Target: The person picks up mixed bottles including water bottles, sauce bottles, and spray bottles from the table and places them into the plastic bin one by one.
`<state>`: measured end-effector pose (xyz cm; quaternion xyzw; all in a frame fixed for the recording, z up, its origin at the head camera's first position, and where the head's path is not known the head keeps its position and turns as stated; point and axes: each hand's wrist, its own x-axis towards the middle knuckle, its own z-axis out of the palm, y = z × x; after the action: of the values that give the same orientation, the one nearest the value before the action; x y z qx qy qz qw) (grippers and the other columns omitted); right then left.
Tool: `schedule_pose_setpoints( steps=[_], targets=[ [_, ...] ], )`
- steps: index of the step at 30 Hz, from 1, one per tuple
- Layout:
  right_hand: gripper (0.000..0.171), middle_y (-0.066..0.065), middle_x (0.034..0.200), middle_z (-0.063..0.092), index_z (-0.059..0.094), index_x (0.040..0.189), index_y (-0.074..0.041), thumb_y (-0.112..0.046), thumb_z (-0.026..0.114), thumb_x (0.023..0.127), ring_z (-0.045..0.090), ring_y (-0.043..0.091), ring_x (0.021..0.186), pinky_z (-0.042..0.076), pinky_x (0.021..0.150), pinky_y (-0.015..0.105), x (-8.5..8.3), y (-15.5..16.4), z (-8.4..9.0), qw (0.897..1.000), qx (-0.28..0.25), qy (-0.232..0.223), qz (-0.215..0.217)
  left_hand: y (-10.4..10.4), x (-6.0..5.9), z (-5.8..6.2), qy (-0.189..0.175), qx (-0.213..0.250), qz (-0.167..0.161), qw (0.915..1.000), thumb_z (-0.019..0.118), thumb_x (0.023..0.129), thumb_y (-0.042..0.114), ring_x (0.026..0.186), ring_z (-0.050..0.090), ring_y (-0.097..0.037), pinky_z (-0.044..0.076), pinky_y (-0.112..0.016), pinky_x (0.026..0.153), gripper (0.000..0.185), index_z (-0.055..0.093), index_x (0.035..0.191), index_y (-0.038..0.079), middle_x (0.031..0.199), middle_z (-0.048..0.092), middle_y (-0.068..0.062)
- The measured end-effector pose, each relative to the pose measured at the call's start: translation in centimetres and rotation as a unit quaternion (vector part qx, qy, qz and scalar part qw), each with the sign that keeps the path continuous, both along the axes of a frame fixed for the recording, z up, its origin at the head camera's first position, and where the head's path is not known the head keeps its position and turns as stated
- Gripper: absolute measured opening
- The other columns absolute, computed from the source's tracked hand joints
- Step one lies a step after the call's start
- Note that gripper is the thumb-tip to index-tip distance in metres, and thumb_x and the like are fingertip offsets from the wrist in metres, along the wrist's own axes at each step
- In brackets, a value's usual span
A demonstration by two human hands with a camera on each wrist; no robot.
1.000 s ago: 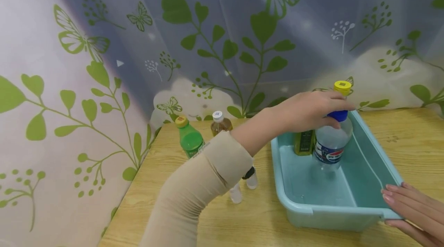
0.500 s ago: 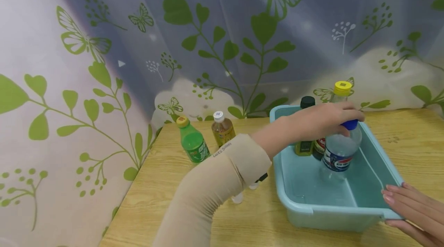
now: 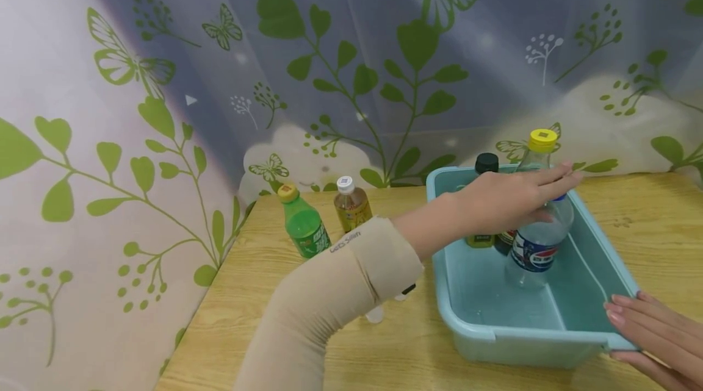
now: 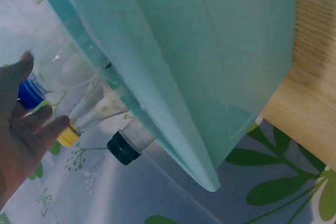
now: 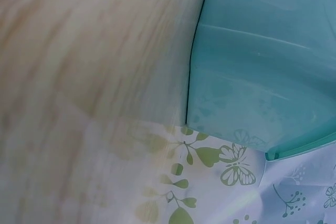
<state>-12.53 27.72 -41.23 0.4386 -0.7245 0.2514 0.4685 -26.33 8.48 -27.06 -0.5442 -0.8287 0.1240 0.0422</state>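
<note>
A clear bottle with a blue label (image 3: 534, 247) and blue cap (image 4: 29, 94) stands upright in the teal tub (image 3: 472, 333). My left hand (image 3: 508, 199) hovers over its cap with straight fingers and grips nothing; I cannot tell whether the palm touches the cap. Behind it in the tub stand a yellow-capped bottle (image 3: 542, 140) and a black-capped bottle (image 3: 486, 163). Resting flat against the tub's near right corner is my right hand (image 3: 650, 330), fingers straight. The right wrist view shows only the tub's outer wall (image 5: 262, 77) and the table (image 5: 94, 40).
On the wooden table (image 3: 252, 293), left of the tub, stand a green bottle (image 3: 303, 225) and a white-capped tea bottle (image 3: 350, 200). Small clear bottles (image 3: 375, 313) are partly hidden behind my left forearm. A leaf-patterned curtain closes off the back and left.
My left hand carried the blue-capped bottle slightly right and down into the tub, then its fingers straightened off the cap. The right hand has stayed at the tub's corner.
</note>
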Motion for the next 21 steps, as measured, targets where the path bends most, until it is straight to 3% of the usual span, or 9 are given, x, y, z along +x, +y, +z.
schedule_pose_setpoints(
  steps=[2, 3, 4, 6, 8, 10, 16, 21],
  targets=[
    [0.049, 0.001, 0.131, 0.054, 0.065, 0.111, 0.012, -0.034, 0.054, 0.096, 0.049, 0.009, 0.126, 0.031, 0.109, 0.022, 0.22, -0.03, 0.16, 1.0, 0.007, -0.009, -0.014, 0.04, 0.01, 0.08, -0.013, -0.013, 0.013, 0.9997, 0.036, 0.098, 0.049, 0.14, 0.026, -0.003, 0.043, -0.012, 0.073, 0.073, -0.003, 0.153, 0.02, 0.159, -0.006, 0.002],
    [0.049, 0.0, 0.131, 0.053, 0.065, 0.111, 0.012, -0.034, 0.054, 0.096, 0.048, 0.008, 0.126, 0.031, 0.109, 0.022, 0.29, -0.06, 0.23, 1.0, 0.01, -0.012, -0.019, 0.07, 0.02, 0.11, -0.02, -0.02, 0.021, 0.9994, 0.035, 0.098, 0.051, 0.144, 0.009, -0.003, 0.041, -0.013, 0.087, 0.075, -0.007, 0.152, 0.021, 0.159, -0.012, 0.003],
    [0.05, -0.001, 0.132, 0.053, 0.065, 0.111, 0.011, -0.034, 0.053, 0.096, 0.048, 0.008, 0.127, 0.031, 0.109, 0.022, 0.35, -0.07, 0.27, 1.0, 0.012, -0.013, -0.022, 0.09, 0.02, 0.12, -0.023, -0.026, 0.027, 0.999, 0.033, 0.097, 0.052, 0.144, -0.002, -0.005, 0.035, -0.016, 0.1, 0.076, -0.011, 0.152, 0.021, 0.158, -0.017, 0.003],
    [0.05, -0.002, 0.133, 0.052, 0.065, 0.112, 0.011, -0.035, 0.052, 0.097, 0.047, 0.007, 0.127, 0.03, 0.109, 0.021, 0.44, -0.07, 0.34, 0.999, 0.018, -0.018, -0.03, 0.11, 0.1, 0.11, -0.018, -0.033, 0.035, 0.9987, 0.03, 0.097, 0.055, 0.143, -0.01, -0.007, 0.015, -0.026, 0.116, 0.077, -0.015, 0.151, 0.022, 0.156, -0.021, 0.003],
    [0.05, -0.002, 0.133, 0.052, 0.065, 0.112, 0.011, -0.035, 0.052, 0.097, 0.047, 0.007, 0.127, 0.03, 0.109, 0.021, 0.46, -0.08, 0.35, 0.999, 0.019, -0.018, -0.03, 0.11, 0.24, 0.07, -0.018, -0.037, 0.051, 0.9978, 0.026, 0.096, 0.057, 0.142, -0.015, -0.005, -0.002, -0.035, 0.118, 0.077, -0.02, 0.149, 0.024, 0.154, -0.027, 0.006],
    [0.05, 0.0, 0.132, 0.053, 0.065, 0.111, 0.012, -0.034, 0.053, 0.096, 0.048, 0.008, 0.127, 0.031, 0.109, 0.022, 0.39, -0.11, 0.29, 1.0, 0.012, -0.014, -0.02, 0.06, 0.34, 0.02, -0.017, -0.036, 0.063, 0.9972, 0.023, 0.095, 0.06, 0.141, -0.017, -0.005, -0.008, -0.038, 0.117, 0.077, -0.022, 0.147, 0.026, 0.152, -0.03, 0.008],
    [0.047, 0.006, 0.129, 0.057, 0.064, 0.11, 0.014, -0.029, 0.056, 0.096, 0.05, 0.011, 0.125, 0.032, 0.108, 0.023, -0.04, -0.02, -0.16, 1.0, -0.01, -0.001, 0.016, -0.16, 0.55, 0.06, -0.011, -0.042, 0.08, 0.9959, 0.02, 0.093, 0.066, 0.139, -0.023, -0.005, -0.012, -0.039, 0.116, 0.079, -0.027, 0.144, 0.028, 0.148, -0.035, 0.009],
    [0.048, 0.002, 0.131, 0.055, 0.065, 0.11, 0.013, -0.032, 0.054, 0.096, 0.049, 0.009, 0.126, 0.031, 0.109, 0.023, 0.13, 0.13, -0.14, 1.0, 0.002, -0.009, -0.001, -0.69, 0.89, 0.1, 0.003, -0.053, 0.071, 0.9961, 0.018, 0.093, 0.067, 0.139, -0.023, -0.007, -0.012, -0.039, 0.116, 0.079, -0.026, 0.144, 0.028, 0.149, -0.033, 0.006]
  ],
)
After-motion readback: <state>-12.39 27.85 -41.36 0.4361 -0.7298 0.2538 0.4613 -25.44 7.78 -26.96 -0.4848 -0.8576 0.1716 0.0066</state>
